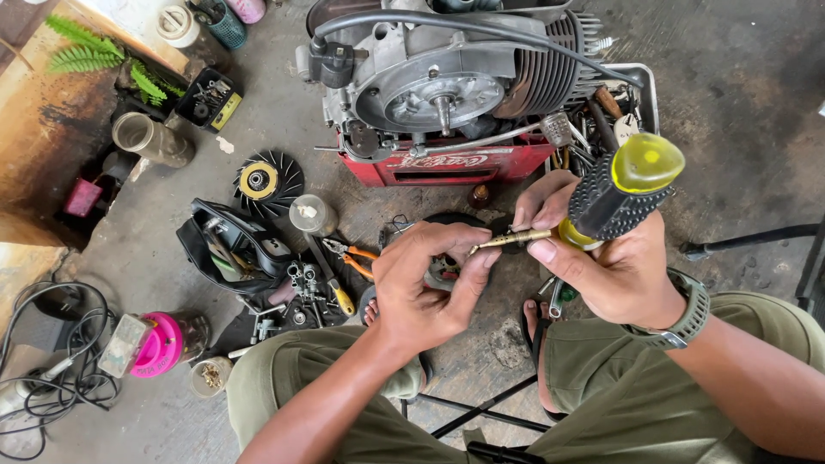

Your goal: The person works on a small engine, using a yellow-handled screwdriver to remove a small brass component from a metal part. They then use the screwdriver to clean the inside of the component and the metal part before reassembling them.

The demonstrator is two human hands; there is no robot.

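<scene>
Right hand is closed round the screwdriver, black ribbed grip with yellow cap, thumb and forefinger steadying the shank near the tip; left hand pinches a small dark part at the tip, over the lap and in front of the engine on its red crate. Part judged light, rigid, likely oily (easily dropped among the floor clutter), so best held by its edges; the screwdriver is stiff and its ribbed handle gives the surest hold.

Concrete floor bears red crate, pliers.
</scene>
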